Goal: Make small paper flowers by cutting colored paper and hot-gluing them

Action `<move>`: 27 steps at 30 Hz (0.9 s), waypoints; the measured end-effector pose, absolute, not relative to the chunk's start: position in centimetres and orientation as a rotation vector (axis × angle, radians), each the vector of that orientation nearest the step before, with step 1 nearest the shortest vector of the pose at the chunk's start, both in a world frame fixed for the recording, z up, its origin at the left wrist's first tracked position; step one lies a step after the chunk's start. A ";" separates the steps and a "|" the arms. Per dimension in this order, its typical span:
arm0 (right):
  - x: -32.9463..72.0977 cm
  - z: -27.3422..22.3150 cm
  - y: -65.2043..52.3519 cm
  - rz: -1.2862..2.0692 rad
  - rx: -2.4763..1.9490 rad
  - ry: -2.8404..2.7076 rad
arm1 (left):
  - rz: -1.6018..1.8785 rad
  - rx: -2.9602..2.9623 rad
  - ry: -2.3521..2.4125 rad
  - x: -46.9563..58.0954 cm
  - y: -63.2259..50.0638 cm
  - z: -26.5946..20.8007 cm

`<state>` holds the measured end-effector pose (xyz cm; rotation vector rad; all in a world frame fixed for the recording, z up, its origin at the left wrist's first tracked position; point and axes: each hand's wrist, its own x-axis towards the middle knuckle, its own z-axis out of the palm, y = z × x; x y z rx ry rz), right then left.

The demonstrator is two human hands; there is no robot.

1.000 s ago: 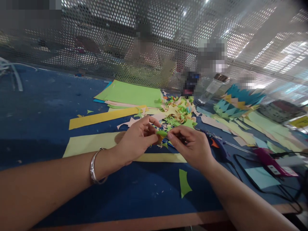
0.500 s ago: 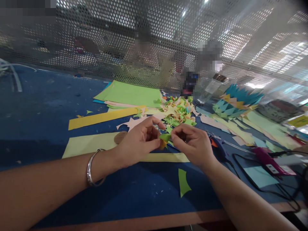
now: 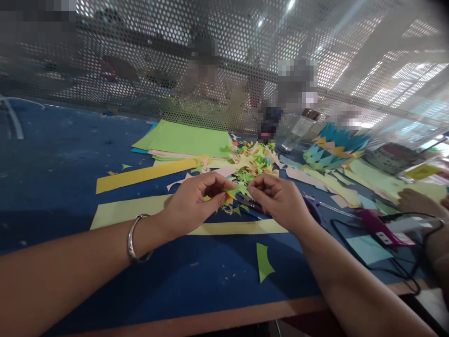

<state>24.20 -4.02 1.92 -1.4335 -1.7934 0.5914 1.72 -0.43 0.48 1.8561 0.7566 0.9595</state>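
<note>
My left hand (image 3: 196, 203) pinches a small green and yellow paper piece (image 3: 231, 193) between thumb and forefinger. Opposite it, my right hand (image 3: 282, 201) has its thumb and fingertips closed at the green edge of the same piece. Beneath the hands lie scissors (image 3: 247, 201), partly covered by my right hand, among small green paper scraps. A pale yellow strip (image 3: 242, 228) runs under both hands. Just beyond the fingers is a heap of green, pink and yellow cuttings (image 3: 257, 159). Closer to me lies a curved green paper offcut (image 3: 264, 263).
Stacked green sheets (image 3: 189, 138) and a yellow strip (image 3: 147, 175) lie beyond my left hand. To the right are a bottle (image 3: 300, 131), a blue paper crown (image 3: 333, 150), a purple power strip (image 3: 379, 227) with cables, and another person's hand (image 3: 419, 203). A perforated metal screen (image 3: 157, 61) stands behind.
The green and yellow paper has been turned flatter between my fingers. The view has shifted slightly to the right, and another person's hand shows more at the right edge.
</note>
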 end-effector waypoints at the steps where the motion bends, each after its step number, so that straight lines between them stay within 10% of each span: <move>1: 24.7 2.1 -3.9 0.542 -1.456 -1.798 | 0.964 1.850 0.768 1.7 -0.3 0.4; 12: 35.8 2.3 -8.6 -0.119 -2.260 -1.763 | 1.082 1.846 0.836 1.5 -0.3 0.4; 27: 38.6 -0.8 -9.8 0.733 -1.753 -1.018 | 1.074 1.787 0.819 1.6 -0.2 -0.2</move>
